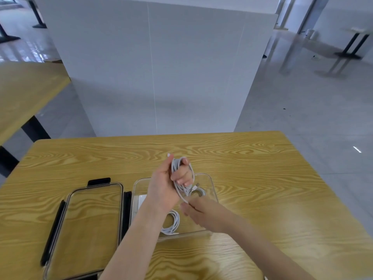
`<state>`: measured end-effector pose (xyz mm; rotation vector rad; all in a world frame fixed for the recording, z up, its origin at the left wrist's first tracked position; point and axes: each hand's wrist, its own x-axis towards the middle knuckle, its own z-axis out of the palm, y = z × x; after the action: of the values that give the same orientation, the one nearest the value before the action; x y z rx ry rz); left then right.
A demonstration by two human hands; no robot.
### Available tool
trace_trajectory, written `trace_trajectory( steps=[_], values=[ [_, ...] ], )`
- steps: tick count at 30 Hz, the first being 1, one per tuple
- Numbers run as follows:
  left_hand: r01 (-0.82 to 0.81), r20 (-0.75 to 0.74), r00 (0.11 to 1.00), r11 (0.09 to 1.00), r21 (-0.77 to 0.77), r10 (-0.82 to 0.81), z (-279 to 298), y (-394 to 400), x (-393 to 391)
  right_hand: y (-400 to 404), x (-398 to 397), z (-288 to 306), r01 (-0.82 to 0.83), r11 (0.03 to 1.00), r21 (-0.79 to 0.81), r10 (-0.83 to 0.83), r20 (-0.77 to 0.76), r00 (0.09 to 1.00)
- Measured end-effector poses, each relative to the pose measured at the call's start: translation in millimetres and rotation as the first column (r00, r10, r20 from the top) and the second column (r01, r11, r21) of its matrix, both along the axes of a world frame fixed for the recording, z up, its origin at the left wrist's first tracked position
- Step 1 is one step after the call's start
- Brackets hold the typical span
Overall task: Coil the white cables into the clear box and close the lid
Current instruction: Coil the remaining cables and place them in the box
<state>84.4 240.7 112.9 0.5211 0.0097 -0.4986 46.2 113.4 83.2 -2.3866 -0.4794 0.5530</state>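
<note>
Bare forearms [137, 239] come in from the bottom edge and meet over the clear box [212, 184], which stands open at the near middle of the wood-grain table [272, 178]. Raised over the box's twelve o'clock half, the left hand [161, 186] is clenched round a white cable [175, 165] whose turns are looped about its fingers. The right hand [201, 215], lower and at about five o'clock from the left, appears to pinch the trailing run of that same cable (blur softens the fingertips, so this is a reading, not a certainty). Inside the box a finished coil [171, 221] lies at the six o'clock end, a second coil [197, 191] sits toward three o'clock, and a small white block [142, 199] rests by the nine o'clock wall. At nine o'clock from the box, just beside it, the lid [90, 219] lies flat on the table with black latches [99, 181] round its edge. I judge the cable light, limp and a little springy, with a smooth jacket. Its loops would likely spread if released, so the bundle is best gripped across all its turns, not by a plug end. The box looks rigid but light enough to slide; the lid is best taken by its long edges. No brand, label or writing is legible.
</note>
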Motion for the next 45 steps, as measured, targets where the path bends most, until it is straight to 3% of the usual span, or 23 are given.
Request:
trace_trajectory(
  steps=[3,5,10,17,23,28,31,34,38,42,45],
  values=[
    [0.174,0.200,0.959,0.975,0.136,-0.199,-0.1,4.7,-9.9,-11.5,14.4,1.5,-0.015,0.997,-0.079,0.002,-0.157,0.988],
    [0.269,0.286,0.901,0.936,0.228,-0.328,-0.8,6.9,-15.3,-21.6,26.1,1.1,-0.036,0.984,-0.175,0.005,-0.171,0.985],
    [0.300,0.255,0.828,0.780,0.550,-0.498,-12.3,-2.2,-28.3,-41.6,51.8,32.5,0.079,0.951,-0.299,-0.099,-0.055,0.994],
    [0.154,0.152,0.886,0.587,0.795,-0.438,-13.1,-21.1,-32.9,-31.1,44.3,65.7,0.143,0.887,-0.438,-0.022,0.269,0.963],
    [0.051,0.191,0.903,0.538,0.842,-0.384,-17.3,-27.8,-33.9,-30.4,34.6,70.3,0.178,0.891,-0.418,-0.029,0.340,0.940],
    [-0.078,0.240,0.946,0.565,0.822,-0.218,-26.4,-27.9,-27.1,-23.6,20.9,66.4,0.196,0.949,-0.246,-0.112,0.315,0.942],
    [-0.064,0.134,0.989,0.630,0.774,-0.064,-25.8,-27.9,-23.0,-14.5,9.0,50.2,0.207,0.971,-0.121,-0.153,0.352,0.923],
    [-0.085,0.043,0.996,0.740,0.668,0.075,-27.0,-22.6,-16.5,-9.7,2.0,43.5,0.207,0.976,0.073,-0.219,0.272,0.937],
    [-0.172,0.031,0.982,0.821,0.544,0.185,-26.3,-18.0,-15.7,-5.6,0.0,43.4,0.300,0.853,0.427,-0.342,0.023,0.939],
    [-0.241,-0.086,0.958,0.929,0.279,0.274,-21.7,-10.3,-11.0,-6.1,1.4,37.0,0.444,0.756,0.481,-0.427,-0.151,0.891],
    [-0.217,-0.078,0.973,0.976,0.031,0.219,-17.0,-1.5,-8.9,-7.6,2.5,29.6,0.567,0.653,0.502,-0.418,-0.385,0.823]
  ],
)
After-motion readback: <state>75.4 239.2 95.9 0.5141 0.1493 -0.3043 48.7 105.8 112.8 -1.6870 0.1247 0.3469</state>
